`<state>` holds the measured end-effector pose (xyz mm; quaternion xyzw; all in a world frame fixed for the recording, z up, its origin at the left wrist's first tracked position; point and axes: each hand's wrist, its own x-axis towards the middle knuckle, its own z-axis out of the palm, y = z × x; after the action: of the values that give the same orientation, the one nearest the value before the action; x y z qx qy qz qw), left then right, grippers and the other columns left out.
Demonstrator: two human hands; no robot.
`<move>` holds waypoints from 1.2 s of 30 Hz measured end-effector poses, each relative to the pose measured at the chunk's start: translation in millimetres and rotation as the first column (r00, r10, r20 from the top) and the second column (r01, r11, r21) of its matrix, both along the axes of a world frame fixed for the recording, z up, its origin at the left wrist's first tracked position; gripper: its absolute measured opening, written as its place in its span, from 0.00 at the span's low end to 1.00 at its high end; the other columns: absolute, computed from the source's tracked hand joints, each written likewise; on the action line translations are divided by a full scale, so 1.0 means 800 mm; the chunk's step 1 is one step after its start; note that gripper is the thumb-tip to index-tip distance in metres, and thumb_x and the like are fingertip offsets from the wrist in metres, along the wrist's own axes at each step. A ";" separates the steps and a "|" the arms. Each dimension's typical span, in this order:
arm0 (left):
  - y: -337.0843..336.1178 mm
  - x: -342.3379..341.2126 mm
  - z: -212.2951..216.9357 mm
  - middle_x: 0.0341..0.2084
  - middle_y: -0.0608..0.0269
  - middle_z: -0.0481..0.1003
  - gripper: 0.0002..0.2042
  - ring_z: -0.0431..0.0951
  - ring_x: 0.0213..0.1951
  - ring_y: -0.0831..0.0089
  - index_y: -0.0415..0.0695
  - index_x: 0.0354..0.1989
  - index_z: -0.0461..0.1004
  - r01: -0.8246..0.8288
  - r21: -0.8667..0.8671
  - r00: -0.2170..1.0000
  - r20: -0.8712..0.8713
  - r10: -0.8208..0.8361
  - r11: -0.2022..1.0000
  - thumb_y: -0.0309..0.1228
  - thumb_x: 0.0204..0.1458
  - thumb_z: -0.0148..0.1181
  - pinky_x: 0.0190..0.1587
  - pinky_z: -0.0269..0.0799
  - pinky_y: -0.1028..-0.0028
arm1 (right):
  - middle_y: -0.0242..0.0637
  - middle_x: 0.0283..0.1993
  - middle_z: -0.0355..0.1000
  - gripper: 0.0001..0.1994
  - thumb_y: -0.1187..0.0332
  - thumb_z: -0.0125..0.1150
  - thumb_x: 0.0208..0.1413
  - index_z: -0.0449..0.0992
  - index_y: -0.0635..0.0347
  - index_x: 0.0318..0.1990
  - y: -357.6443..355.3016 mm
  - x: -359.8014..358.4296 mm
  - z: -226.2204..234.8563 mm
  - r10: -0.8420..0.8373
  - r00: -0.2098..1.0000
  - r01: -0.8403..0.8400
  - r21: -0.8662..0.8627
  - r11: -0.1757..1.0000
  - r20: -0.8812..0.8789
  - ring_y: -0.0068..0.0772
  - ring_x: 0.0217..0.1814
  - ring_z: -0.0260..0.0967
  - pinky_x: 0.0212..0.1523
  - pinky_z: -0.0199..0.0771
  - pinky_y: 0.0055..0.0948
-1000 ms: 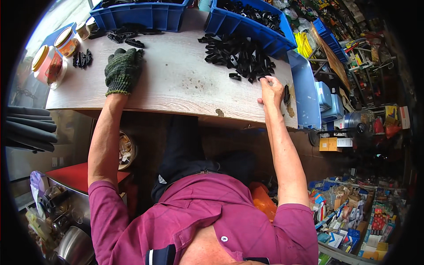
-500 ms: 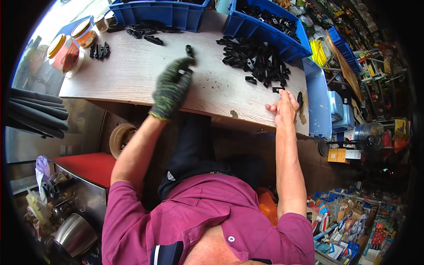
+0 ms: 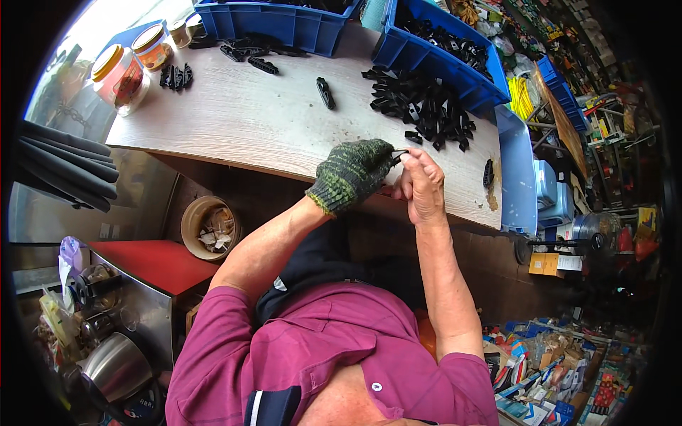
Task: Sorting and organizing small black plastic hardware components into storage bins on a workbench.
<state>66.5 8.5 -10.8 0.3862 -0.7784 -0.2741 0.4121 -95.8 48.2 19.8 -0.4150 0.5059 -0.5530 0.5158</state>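
Observation:
My left hand, in a dark green knitted glove, and my bare right hand meet above the table's front edge. Between their fingertips is a small black plastic piece, mostly covered by the fingers; both hands are closed on it. Farther back, a longer black plastic piece lies alone on the pale wooden table. A heap of similar black pieces lies beyond my right hand. One more black piece rests near the table's right edge.
Two blue bins, one at the back and one at the back right, hold black pieces. More black pieces lie by the back bin, with a short row beside lidded jars. A round waste bucket stands below at left.
My left hand has left the longer black piece on the table and come right and nearer. My right hand has moved left with a small black piece, and the hands now meet.

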 end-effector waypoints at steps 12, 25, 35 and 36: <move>-0.014 0.025 0.020 0.45 0.53 0.77 0.20 0.77 0.47 0.53 0.49 0.51 0.74 -0.116 -0.357 0.986 0.069 0.150 0.927 0.35 0.48 0.64 0.46 0.74 0.56 | 0.23 0.11 0.51 0.18 0.53 0.56 0.65 0.69 0.56 0.28 -0.004 0.006 -0.014 -0.045 0.981 0.035 -0.058 0.998 -0.187 0.18 0.10 0.48 0.14 0.65 0.26; -0.126 0.103 0.025 0.39 0.52 0.75 0.10 0.76 0.44 0.51 0.48 0.43 0.76 -0.071 -0.389 0.758 0.578 0.303 0.919 0.37 0.56 0.59 0.42 0.73 0.55 | 0.27 0.12 0.53 0.15 0.57 0.50 0.65 0.65 0.57 0.29 -0.002 0.021 -0.002 -0.202 0.978 0.198 0.072 0.978 0.054 0.19 0.09 0.51 0.13 0.74 0.31; -0.003 0.029 0.016 0.37 0.45 0.78 0.11 0.79 0.42 0.47 0.38 0.44 0.76 0.115 0.015 0.976 -0.189 -0.110 0.993 0.33 0.58 0.59 0.43 0.74 0.58 | 0.28 0.17 0.51 0.14 0.57 0.45 0.64 0.63 0.55 0.30 -0.003 0.020 -0.003 -0.325 0.931 0.311 0.107 0.944 0.163 0.25 0.11 0.52 0.14 0.74 0.38; 0.002 0.020 0.018 0.36 0.46 0.78 0.11 0.79 0.41 0.47 0.39 0.44 0.76 0.138 0.003 0.977 -0.166 -0.136 0.990 0.33 0.59 0.58 0.42 0.74 0.57 | 0.28 0.18 0.52 0.14 0.57 0.44 0.64 0.63 0.55 0.30 -0.003 0.018 -0.004 -0.346 0.924 0.329 0.122 0.936 0.162 0.25 0.11 0.52 0.13 0.73 0.38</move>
<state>82.9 9.7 3.5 0.3105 -0.7644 -0.3385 0.4525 -81.3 46.0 17.0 -0.2451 0.5459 -0.6449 0.4754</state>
